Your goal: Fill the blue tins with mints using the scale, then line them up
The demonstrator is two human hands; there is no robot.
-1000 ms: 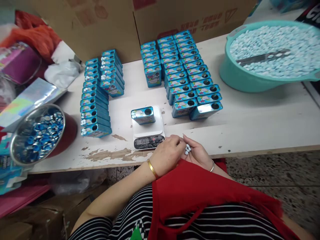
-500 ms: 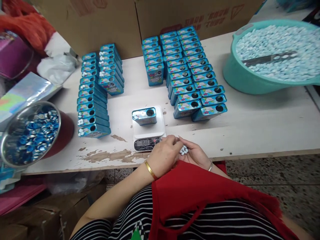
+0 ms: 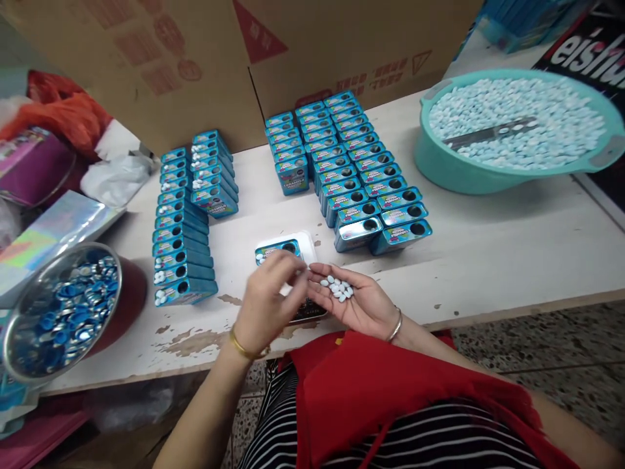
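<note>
My right hand (image 3: 354,299) lies palm up with the fingers slightly cupped, holding several small pale-blue candies (image 3: 339,288). Just left of it, my left hand (image 3: 271,296) is curled, thumb and forefinger bent toward each other by the right fingertips; motion blurs it, and what it pinches, if anything, cannot be made out. Behind the left hand, a blue candy tin (image 3: 279,247) with a round dark opening stands on a white digital scale (image 3: 307,244). A few candies rest on the left end of the tin's top. My left hand hides part of the tin and the scale's display.
Rows of open blue tins stand left (image 3: 183,260) and right (image 3: 351,176) of the scale. At far right sits a turquoise basin (image 3: 454,176) of candies with a metal scoop (image 3: 488,133). A metal bowl (image 3: 131,286) of blue caps is at left. Cardboard boxes (image 3: 205,85) stand behind.
My left hand has moved left and forward, away from the right palm and in front of the tin. The right hand has opened out, showing more candies. The view has tilted upward.
</note>
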